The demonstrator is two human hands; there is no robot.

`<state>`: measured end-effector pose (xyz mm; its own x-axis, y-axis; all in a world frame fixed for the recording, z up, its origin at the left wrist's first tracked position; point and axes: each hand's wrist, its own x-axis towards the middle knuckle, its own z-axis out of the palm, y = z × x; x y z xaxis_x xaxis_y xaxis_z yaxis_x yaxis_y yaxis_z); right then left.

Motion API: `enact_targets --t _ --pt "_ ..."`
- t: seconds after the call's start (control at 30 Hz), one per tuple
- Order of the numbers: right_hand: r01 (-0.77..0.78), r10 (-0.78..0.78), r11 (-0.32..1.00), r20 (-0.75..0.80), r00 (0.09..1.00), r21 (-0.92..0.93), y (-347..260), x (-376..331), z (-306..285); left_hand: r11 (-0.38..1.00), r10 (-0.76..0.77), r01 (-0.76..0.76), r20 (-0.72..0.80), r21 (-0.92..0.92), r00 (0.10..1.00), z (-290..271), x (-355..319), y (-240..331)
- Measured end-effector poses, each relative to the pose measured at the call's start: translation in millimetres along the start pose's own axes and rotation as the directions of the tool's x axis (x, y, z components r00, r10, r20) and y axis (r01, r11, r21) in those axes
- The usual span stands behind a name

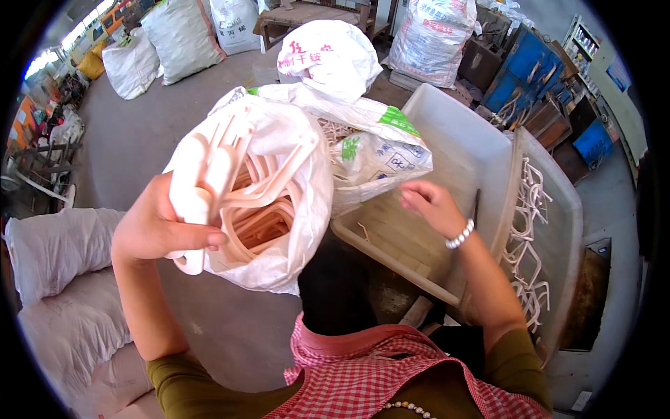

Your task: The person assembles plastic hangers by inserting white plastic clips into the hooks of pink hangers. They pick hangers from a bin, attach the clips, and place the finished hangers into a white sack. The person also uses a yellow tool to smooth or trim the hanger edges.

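Pale pink plastic hangers (202,183) are gripped in a bundle by my left hand (150,223), whose thumb presses across the front of them. The bundle is over the left side of an open white woven sack (307,230). More pink hangers (262,227) lie stacked inside that sack. My right hand (430,204), a beaded bracelet at its wrist, hovers above a pale plastic tub (419,279). Its fingers are loosely bent and apart, and I see nothing in them. Close to its fingertips is a second white sack (391,157) with green and blue print, small pinkish pieces showing at its mouth.
White plastic hooks (527,258) hang along the edge of another tub (569,230) at right. Full white sacks (66,258) are piled at left. A bulging white bag (328,59) and a printed sack (433,42) stand farther back, near blue machinery (523,70).
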<state>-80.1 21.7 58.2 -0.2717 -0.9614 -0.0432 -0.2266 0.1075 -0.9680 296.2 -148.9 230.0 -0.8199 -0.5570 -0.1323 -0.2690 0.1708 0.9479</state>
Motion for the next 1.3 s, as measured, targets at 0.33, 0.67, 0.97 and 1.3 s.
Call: enact_targets --t 0.33,0.67,0.97,1.3 --pt "0.094 -0.071 0.954 0.09 0.993 -0.285 -57.4 174.0 107.6 0.881 -0.008 0.098 -0.193 0.463 0.981 -21.1 50.1 -21.7" --pt "0.307 -0.275 0.913 -0.151 0.95 0.267 -102.8 174.7 109.8 0.799 0.208 -0.275 0.184 0.535 0.961 20.1 43.7 -53.5" --pt "0.373 -0.374 0.927 0.022 0.927 0.032 -128.7 152.0 107.4 0.768 0.095 -0.003 -0.11 0.64 0.989 -25.6 94.9 -56.0" --pt "0.348 -0.354 0.935 0.163 0.921 0.062 -133.0 136.7 119.9 0.362 -0.058 0.201 -0.194 0.91 0.979 -18.8 140.4 -211.1"
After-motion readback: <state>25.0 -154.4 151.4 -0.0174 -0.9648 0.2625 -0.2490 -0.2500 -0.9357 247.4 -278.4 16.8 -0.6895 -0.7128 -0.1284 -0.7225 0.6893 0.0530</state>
